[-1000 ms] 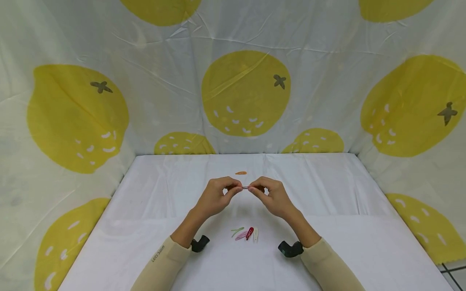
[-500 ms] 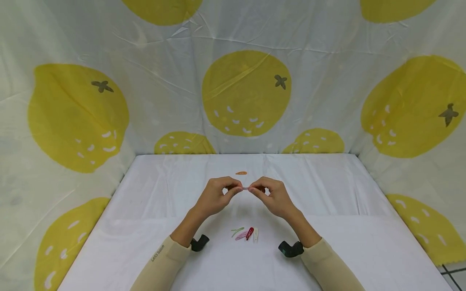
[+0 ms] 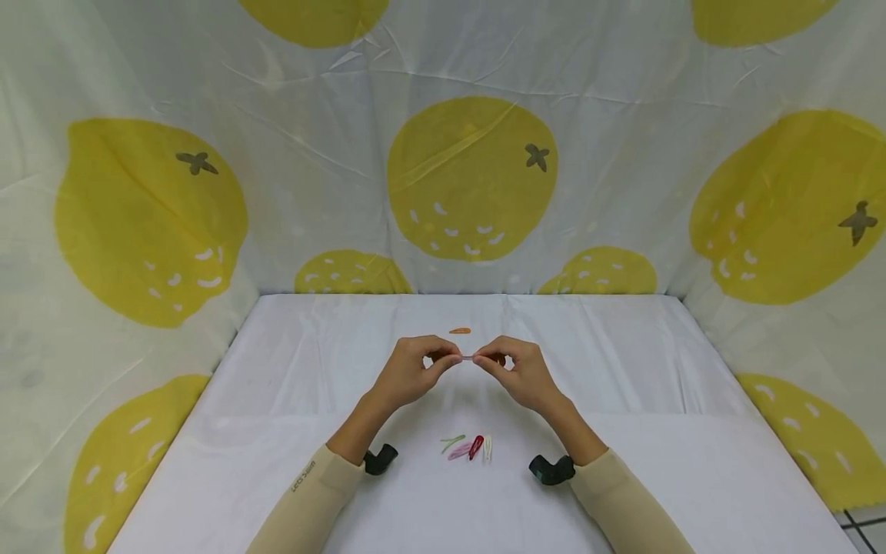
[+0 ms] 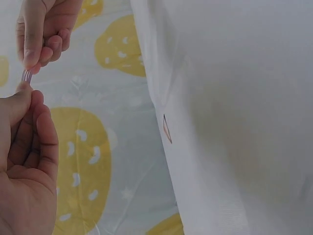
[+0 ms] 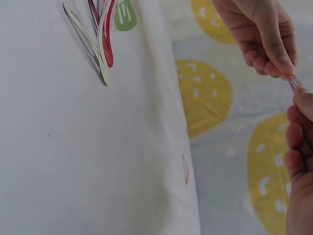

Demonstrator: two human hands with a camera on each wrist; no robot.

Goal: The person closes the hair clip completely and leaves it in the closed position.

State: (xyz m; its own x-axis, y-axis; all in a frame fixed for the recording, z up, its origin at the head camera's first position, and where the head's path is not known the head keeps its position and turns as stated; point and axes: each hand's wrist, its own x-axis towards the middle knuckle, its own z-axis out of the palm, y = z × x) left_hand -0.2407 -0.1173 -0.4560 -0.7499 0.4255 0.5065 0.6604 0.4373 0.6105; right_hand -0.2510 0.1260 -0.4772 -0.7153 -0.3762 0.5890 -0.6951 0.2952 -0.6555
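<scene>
Between my two hands is a small pale purple hair clip (image 4: 27,76), held up over the table in the head view. My left hand (image 3: 414,373) pinches one end between thumb and fingers. The other end is pinched by my right hand (image 3: 517,375). Fingertips cover both ends, so only a short striped middle part of the clip (image 5: 293,82) shows. Beyond the hands an orange hair clip (image 3: 460,331) lies on the table. Nearer to me lie a green clip (image 3: 453,442), a pink clip (image 3: 458,452), a red clip (image 3: 475,447) and a white clip (image 3: 487,449), close together.
A white cloth covers the table (image 3: 277,462). Curtains with a yellow lemon print (image 3: 471,177) stand at the back and on both sides. Black wrist cameras (image 3: 381,459) jut inward from both sleeves, to the left and right of the clip group.
Both hands keep their pinch on the purple hair clip in nearly the same place. The head view has shifted very slightly.
</scene>
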